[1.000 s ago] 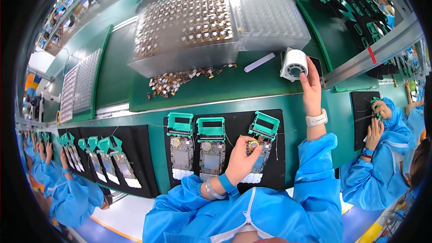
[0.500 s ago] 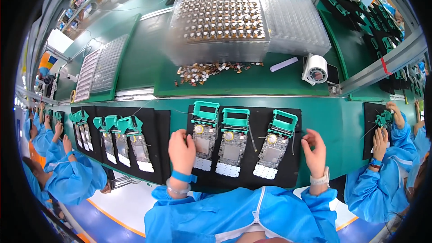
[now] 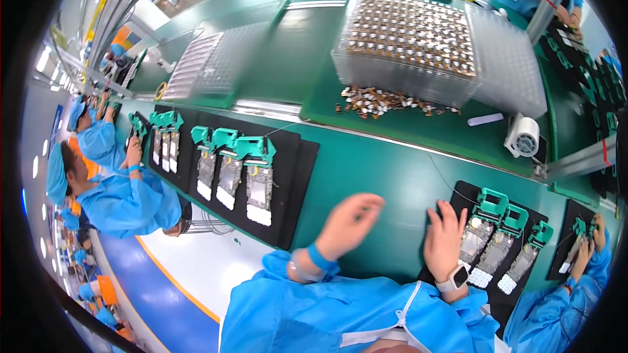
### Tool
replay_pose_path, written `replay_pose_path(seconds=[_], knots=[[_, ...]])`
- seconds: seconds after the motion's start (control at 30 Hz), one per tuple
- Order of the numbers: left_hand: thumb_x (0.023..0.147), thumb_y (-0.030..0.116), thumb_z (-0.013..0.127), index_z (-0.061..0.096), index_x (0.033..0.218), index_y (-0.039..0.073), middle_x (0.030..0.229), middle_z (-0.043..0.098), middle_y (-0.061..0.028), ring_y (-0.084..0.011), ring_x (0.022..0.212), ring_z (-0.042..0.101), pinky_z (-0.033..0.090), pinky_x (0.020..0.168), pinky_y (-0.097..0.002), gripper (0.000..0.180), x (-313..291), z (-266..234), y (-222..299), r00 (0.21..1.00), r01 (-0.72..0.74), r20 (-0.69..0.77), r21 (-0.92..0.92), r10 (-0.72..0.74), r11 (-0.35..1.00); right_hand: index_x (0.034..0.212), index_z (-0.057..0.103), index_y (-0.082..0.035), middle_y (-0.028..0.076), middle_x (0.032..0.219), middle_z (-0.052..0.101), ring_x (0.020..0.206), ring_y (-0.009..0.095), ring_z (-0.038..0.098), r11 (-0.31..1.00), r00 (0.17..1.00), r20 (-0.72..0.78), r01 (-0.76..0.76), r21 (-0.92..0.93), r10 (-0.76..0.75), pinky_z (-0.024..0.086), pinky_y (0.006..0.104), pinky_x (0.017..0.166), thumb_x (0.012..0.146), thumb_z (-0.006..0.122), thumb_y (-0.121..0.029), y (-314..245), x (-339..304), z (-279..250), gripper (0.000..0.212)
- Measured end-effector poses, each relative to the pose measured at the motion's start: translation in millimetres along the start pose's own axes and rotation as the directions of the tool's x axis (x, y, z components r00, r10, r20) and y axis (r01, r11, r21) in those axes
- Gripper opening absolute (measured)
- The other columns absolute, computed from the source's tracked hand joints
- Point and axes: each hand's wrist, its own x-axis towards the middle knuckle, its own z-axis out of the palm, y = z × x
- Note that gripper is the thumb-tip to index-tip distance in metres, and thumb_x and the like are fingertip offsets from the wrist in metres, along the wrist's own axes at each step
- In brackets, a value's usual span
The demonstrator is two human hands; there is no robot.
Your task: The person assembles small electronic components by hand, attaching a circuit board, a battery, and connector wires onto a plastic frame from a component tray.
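Note:
My right hand (image 3: 445, 240) lies with outstretched fingers at the left edge of a black mat (image 3: 466, 191). Three circuit boards, the left one (image 3: 475, 238), the middle one (image 3: 493, 253) and the right one (image 3: 521, 263), lie side by side on this mat. Each has a green plastic frame at its far end and a white strip at its near end. Over bare green bench top hovers my left hand (image 3: 350, 223), slightly blurred, its fingers loosely extended and nothing in them. A second black mat (image 3: 288, 186), to the left, carries more such boards, including a nearer one (image 3: 259, 189).
Behind the bench stand a stacked clear tray (image 3: 409, 33) full of small parts and another clear tray (image 3: 507, 59). Loose small parts (image 3: 386, 101), a white cylindrical device (image 3: 523, 136) and a metal post (image 3: 582, 159) are nearby. Co-workers sit at left (image 3: 124, 186) and right (image 3: 556, 314).
The view has turned to the left. The mat with three boards has shifted right along the bench, with my right hand now at its left edge. My left hand has come away from the mat.

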Motion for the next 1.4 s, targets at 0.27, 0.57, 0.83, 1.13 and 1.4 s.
replay_pose_path(seconds=[0.27,0.57,0.83,1.13,1.4], knots=[[0.085,0.008,0.057,0.05,0.114,-0.001,0.114,0.052,-0.0119,-0.0212,0.097,0.052,0.041,0.086,-0.0307,0.031,-42.5,-203.7,-39.2,0.314,0.14,-0.899,0.363,0.307,0.921,0.111,0.051,-0.001,0.017,0.122,0.046,0.121,0.034,0.041,0.983,0.987,-0.055,-0.153,-0.1,0.148,0.019,0.0534,0.11,0.067,0.043,0.011,38.4,-8.1,-16.4,0.046],[0.085,0.037,0.06,0.041,0.123,-0.013,0.122,0.048,-0.029,-0.0387,0.116,0.045,0.034,0.1,-0.0419,0.066,-70.7,-322.3,-131.6,0.068,0.527,-0.973,0.223,0.221,0.82,0.109,0.053,-0.003,0.018,0.111,0.053,0.105,0.036,0.05,0.98,0.994,-0.062,-0.081,0.185,0.094,0.04,0.0414,0.092,0.072,0.053,0.006,2.1,23.8,-15.1,0.037],[0.085,0.034,0.059,0.055,0.111,-0.007,0.108,0.057,-0.0242,-0.0372,0.103,0.052,0.039,0.091,-0.0421,0.049,-51.5,-307.9,-135.7,0.127,0.553,-0.942,0.327,0.311,0.766,0.128,0.038,0.0,0.013,0.107,0.059,0.091,0.018,0.059,0.009,0.774,0.561,-0.585,0.811,-0.295,0.051,0.0287,0.076,0.085,0.058,-0.003,-126.9,73.1,94.3,0.047],[0.086,0.033,0.059,0.058,0.107,-0.008,0.119,0.053,-0.0268,-0.0379,0.118,0.045,0.033,0.1,-0.0424,0.046,-58.9,-314.4,-144.5,0.098,0.455,-0.971,0.239,0.219,0.858,0.099,0.044,0.005,0.01,0.064,0.057,0.047,0.017,0.056,0.432,0.611,0.763,-0.642,0.634,-0.212,0.045,0.0308,0.043,0.088,0.058,-0.016,-176.5,125.9,100.4,0.028],[0.082,0.03,0.064,0.057,0.107,-0.003,0.11,0.056,-0.0211,-0.0348,0.105,0.049,0.037,0.094,-0.042,0.042,-64.7,-264.8,-93.4,0.301,0.566,-0.934,0.337,0.192,0.752,0.075,0.05,0.0,0.008,0.05,0.053,0.039,0.017,0.052,0.556,0.687,0.723,-0.577,0.598,-0.065,0.04,0.0311,0.039,0.085,0.061,-0.021,-130.2,108.9,66.9,0.026]])
